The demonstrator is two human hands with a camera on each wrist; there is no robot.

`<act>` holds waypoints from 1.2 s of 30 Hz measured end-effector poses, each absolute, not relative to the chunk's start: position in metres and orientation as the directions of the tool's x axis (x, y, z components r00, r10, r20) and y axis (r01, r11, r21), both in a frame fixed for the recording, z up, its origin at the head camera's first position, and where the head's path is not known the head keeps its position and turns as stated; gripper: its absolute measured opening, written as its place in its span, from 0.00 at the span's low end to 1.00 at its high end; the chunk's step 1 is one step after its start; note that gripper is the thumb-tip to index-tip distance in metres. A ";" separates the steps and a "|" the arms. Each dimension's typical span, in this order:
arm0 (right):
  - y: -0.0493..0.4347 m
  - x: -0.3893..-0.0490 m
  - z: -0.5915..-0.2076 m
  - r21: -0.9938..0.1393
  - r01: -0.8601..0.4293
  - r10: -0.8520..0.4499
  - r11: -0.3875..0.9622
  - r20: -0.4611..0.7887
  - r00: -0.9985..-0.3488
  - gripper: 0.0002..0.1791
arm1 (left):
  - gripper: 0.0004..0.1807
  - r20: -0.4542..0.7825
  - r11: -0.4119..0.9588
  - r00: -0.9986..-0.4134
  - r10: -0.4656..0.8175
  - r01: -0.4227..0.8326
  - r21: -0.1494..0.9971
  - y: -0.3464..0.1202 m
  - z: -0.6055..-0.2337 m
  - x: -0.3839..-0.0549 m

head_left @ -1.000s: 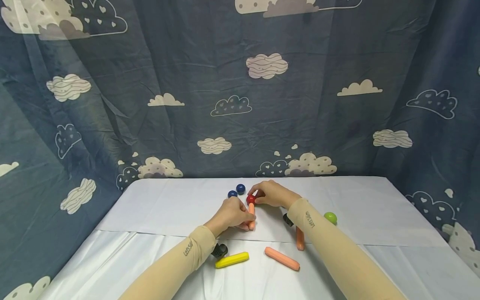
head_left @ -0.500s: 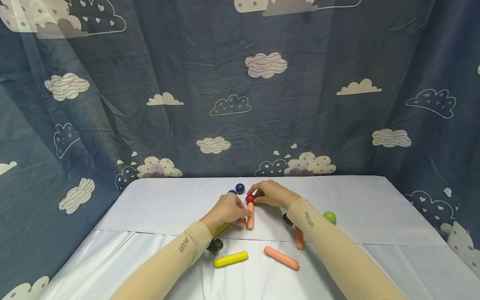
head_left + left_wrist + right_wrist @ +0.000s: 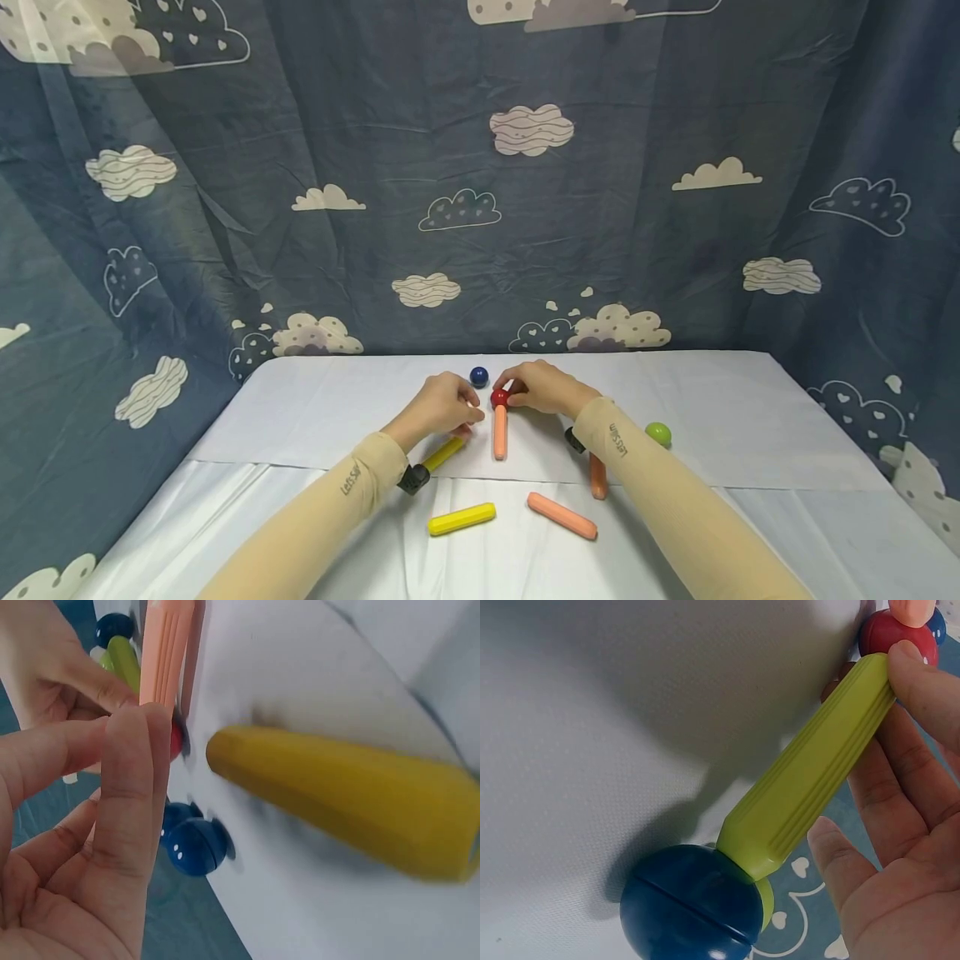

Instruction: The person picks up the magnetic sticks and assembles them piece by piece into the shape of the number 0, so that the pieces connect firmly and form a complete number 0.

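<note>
My right hand [image 3: 547, 388] pinches a red ball [image 3: 499, 398] at the far end of a salmon rod [image 3: 500, 433]. In the right wrist view the thumb also touches a lime green rod [image 3: 810, 765], which runs from the red ball [image 3: 896, 637] to a dark blue ball [image 3: 690, 900]. My left hand [image 3: 438, 406] is just left of the salmon rod, apart from it and holding nothing, its fingers loosely bent. Below that hand a yellow rod [image 3: 345, 799] lies on the white cloth. Two blue balls [image 3: 196, 846] sit beyond the left fingers; the head view hides one behind the hand.
Nearer the front lie another yellow rod [image 3: 462, 519] and another salmon rod [image 3: 562, 516]. A darker orange rod [image 3: 597, 478] is partly covered by the right sleeve. Right of that forearm sits a green ball [image 3: 658, 433]. A cloud-print curtain [image 3: 420, 125] hangs behind the table.
My left hand has let go of the salmon rod and moved left and slightly away, uncovering the yellow rod beneath it. My right hand stays at the red ball.
</note>
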State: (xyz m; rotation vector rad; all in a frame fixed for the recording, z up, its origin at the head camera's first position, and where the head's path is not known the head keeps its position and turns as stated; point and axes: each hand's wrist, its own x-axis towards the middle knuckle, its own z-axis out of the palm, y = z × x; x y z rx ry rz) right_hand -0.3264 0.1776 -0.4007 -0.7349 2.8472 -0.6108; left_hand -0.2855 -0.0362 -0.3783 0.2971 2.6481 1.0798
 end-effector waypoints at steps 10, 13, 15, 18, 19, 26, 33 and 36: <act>0.176 -0.327 -0.401 -0.419 -0.376 -0.443 0.826 -0.073 -0.894 0.17 | 0.13 -0.110 0.725 -0.952 0.284 0.138 0.674 -0.050 -0.371 -0.295; 0.176 -0.327 -0.401 -0.420 -0.377 -0.444 0.826 -0.072 -0.893 0.17 | 0.13 -0.092 0.735 -0.958 0.273 0.146 0.663 -0.055 -0.371 -0.300; 0.176 -0.326 -0.401 -0.418 -0.379 -0.445 0.826 -0.070 -0.893 0.17 | 0.14 -0.081 0.739 -0.961 0.265 0.149 0.657 -0.059 -0.372 -0.304; 0.176 -0.326 -0.400 -0.410 -0.377 -0.441 0.831 -0.072 -0.895 0.17 | 0.16 -0.076 0.743 -0.965 0.251 0.142 0.654 -0.064 -0.375 -0.311; 0.175 -0.326 -0.400 -0.409 -0.373 -0.437 0.833 -0.074 -0.896 0.17 | 0.17 -0.078 0.745 -0.966 0.247 0.138 0.653 -0.065 -0.377 -0.313; 0.174 -0.323 -0.399 -0.408 -0.347 -0.412 0.845 -0.082 -0.907 0.17 | 0.21 -0.059 0.748 -0.967 0.247 0.151 0.646 -0.073 -0.389 -0.329; 0.173 -0.322 -0.399 -0.402 -0.343 -0.407 0.849 -0.083 -0.910 0.18 | 0.23 -0.072 0.693 -0.965 0.252 0.128 0.709 -0.080 -0.399 -0.338; 0.173 -0.322 -0.399 -0.399 -0.341 -0.403 0.851 -0.081 -0.912 0.18 | 0.23 -0.084 0.674 -0.963 0.257 0.117 0.729 -0.080 -0.401 -0.340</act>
